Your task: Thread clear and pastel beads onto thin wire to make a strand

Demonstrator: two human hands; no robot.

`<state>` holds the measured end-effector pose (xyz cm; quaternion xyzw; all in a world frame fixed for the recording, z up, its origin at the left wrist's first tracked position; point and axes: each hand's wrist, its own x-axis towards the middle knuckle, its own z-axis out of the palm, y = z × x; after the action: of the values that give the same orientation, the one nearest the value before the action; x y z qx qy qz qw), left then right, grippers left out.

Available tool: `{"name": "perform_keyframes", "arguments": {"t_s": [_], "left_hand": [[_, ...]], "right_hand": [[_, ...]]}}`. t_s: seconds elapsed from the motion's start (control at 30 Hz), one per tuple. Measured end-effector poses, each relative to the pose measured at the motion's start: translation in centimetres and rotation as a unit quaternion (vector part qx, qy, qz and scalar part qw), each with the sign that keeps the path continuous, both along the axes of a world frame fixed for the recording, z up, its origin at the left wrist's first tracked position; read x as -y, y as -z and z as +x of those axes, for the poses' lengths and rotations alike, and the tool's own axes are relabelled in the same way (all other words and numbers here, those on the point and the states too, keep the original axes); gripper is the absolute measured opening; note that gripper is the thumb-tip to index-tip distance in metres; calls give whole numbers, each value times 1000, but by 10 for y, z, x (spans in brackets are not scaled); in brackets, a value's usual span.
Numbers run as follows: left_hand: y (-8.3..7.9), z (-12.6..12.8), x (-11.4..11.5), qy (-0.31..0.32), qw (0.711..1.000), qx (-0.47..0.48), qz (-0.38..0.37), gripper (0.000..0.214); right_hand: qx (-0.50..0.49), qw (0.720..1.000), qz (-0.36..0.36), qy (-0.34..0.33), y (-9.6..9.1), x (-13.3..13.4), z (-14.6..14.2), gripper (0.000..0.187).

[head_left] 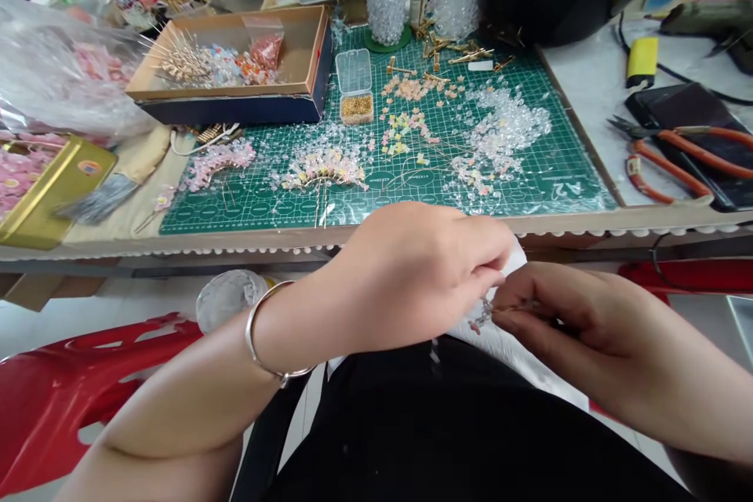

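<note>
My left hand (420, 274) is closed, thumb and fingertips pinched together just past the table's front edge. What it pinches, if anything, is hidden. Against it, my right hand (568, 321) grips a small beaded wire piece (483, 317) with clear and pinkish beads. Most of that piece is covered by my fingers. White cloth or paper (518, 361) lies beneath, over dark clothing. On the green cutting mat (376, 208) ahead rest a beaded hair comb (323, 172), a pink beaded piece (219, 165), yellow flower beads (400, 129) and a heap of clear beads (509, 129).
Orange-handled pliers (676, 145) lie over a dark phone (700, 114) at the right. A cardboard box (229, 106), a bead spool (386, 4) and a black tub (529, 8) stand behind. Red stools (64, 392) flank me below the table edge.
</note>
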<state>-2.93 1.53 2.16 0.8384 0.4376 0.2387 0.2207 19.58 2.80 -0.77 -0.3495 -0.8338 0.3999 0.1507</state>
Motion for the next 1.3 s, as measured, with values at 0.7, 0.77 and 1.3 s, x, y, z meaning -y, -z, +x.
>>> {"name": "perform_keyframes", "arguments": {"t_s": [0.7,0.77,1.3], "left_hand": [[91,-2,-12,105,592,464,-651,18],[98,6,-5,107,576,477,-655,25],[33,9,49,-29,986,154,-59,23]], "right_hand": [[-61,992,78,84,12,3,3,8],[-74,989,67,108,14,4,4,7],[13,956,233,176,26,-12,-2,7]]}}
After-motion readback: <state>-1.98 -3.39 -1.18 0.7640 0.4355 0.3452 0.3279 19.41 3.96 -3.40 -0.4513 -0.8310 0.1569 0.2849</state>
